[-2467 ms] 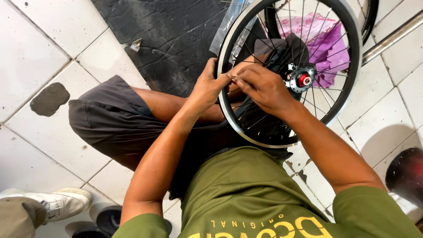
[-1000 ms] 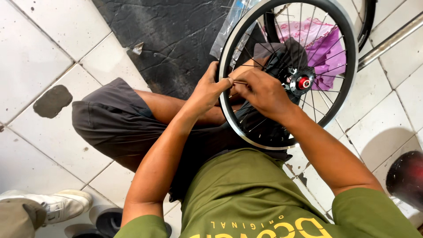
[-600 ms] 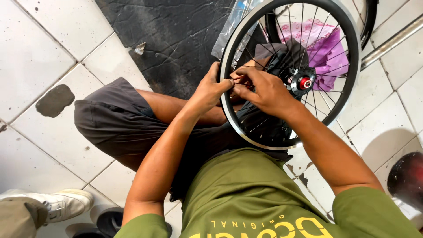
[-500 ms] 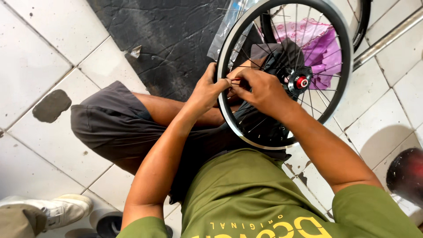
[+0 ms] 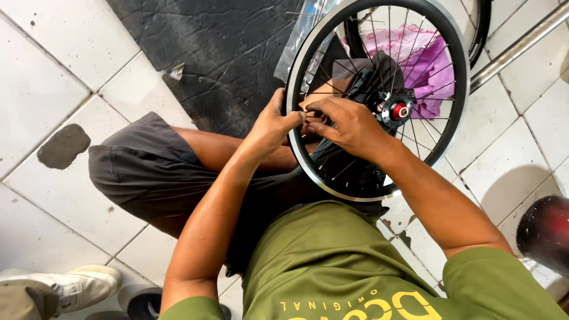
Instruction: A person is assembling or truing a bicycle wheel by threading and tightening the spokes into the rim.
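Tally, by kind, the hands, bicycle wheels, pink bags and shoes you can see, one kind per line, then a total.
Hands: 2, left hand and right hand, both at the rim
Bicycle wheels: 1, spoked wheel; a tyre edge shows behind it
Pink bags: 1, pink bag
Shoes: 1, white shoe
Total: 5

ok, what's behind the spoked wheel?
Through the spokes of the wheel: a purple plastic bag, white floor tiles and a black mat. The left hand and right hand cover whatever lies behind the rim's near left side.
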